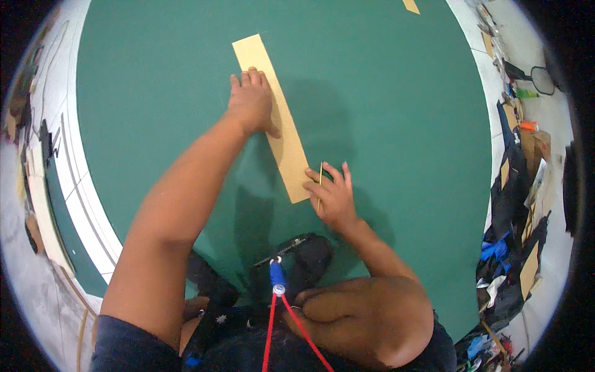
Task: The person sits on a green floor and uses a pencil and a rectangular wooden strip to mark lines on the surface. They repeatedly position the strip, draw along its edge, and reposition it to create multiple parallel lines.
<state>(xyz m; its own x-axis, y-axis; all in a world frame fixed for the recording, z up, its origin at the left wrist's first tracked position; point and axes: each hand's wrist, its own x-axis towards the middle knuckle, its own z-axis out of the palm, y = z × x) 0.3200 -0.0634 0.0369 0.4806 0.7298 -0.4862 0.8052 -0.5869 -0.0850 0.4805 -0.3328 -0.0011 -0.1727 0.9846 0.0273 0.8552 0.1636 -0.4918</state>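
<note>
A long beige strip of board (294, 160) lies slantwise on the green surface, its far end to the left. My left hand (251, 102) rests flat on the strip's upper part with the fingers stretched out, and the thumb lies lower down. At the strip's near end is my right hand (334, 195), its fingertips at the right edge. A thin yellow stick, pencil-like (320, 186), passes between the fingers of that hand. Its exact kind is too small to make out.
The green surface (403, 124) spreads around both hands. A small beige piece (411, 6) lies at the far edge. Scraps and dark cloth (511, 248) are heaped along the right side. A red lanyard (271, 328) with a blue clip hangs before me.
</note>
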